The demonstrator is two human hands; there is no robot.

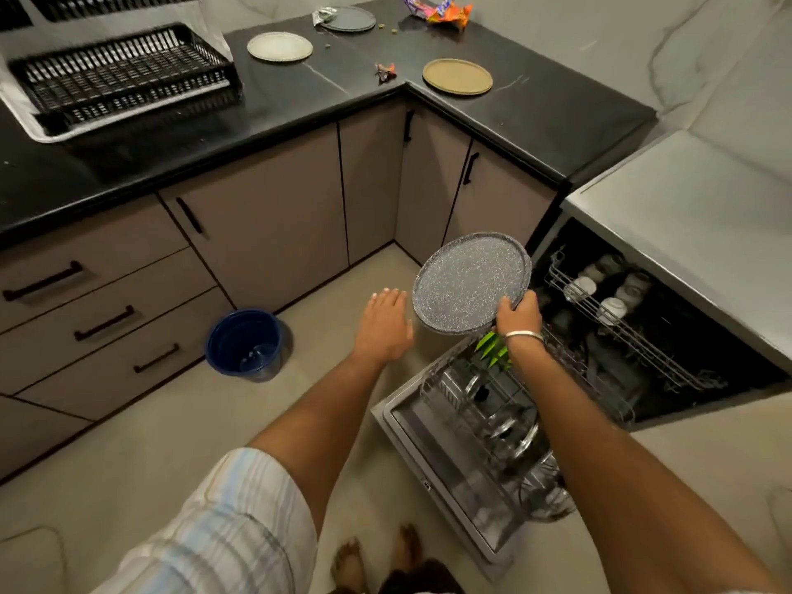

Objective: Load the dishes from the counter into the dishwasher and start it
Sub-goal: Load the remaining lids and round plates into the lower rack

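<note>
My right hand (pixel 518 314) grips the lower right rim of a speckled grey plate (pixel 467 281), tilted up above the pulled-out lower rack (pixel 484 405) of the open dishwasher (pixel 643 336). Just left of the plate my left hand (pixel 383 323) hovers flat with straight fingers, apart from it. Three more plates lie on the black counter: a white plate (pixel 280 46), a tan plate (pixel 457 76) and a dark grey plate (pixel 348 19). The lower rack holds metal dishes and a green item; the upper rack (pixel 608 310) holds white cups.
A blue bucket (pixel 245 345) stands on the floor by the drawers. A black dish rack (pixel 120 75) sits on the counter at left. Crumpled wrappers (pixel 441 10) and crumbs lie near the back wall. The open dishwasher door (pixel 437 473) juts over the floor by my feet.
</note>
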